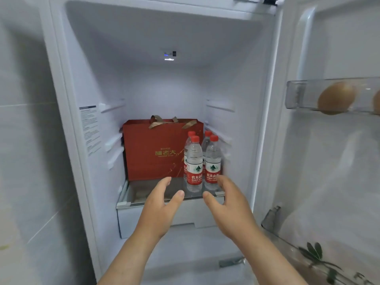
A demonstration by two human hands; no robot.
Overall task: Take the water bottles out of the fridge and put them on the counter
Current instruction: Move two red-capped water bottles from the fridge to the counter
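Several clear water bottles with red caps and red labels stand upright in a tight cluster on the right of the glass shelf [144, 190] in the open fridge. The front left bottle [194, 164] and the front right bottle [212, 163] hide most of the ones behind. My left hand [160, 206] is open just in front of the shelf edge, left of the bottles, fingers spread. My right hand [228, 204] is open too, at the right of the bottles, with its fingertips close to the front right bottle's label. Neither hand holds anything.
A red gift bag [156, 153] with gold ribbon handles fills the shelf behind and left of the bottles. A white drawer [185, 214] sits under the shelf. The open door at right carries a clear bin with eggs [335, 97] and a lower bin with green leaves [314, 251].
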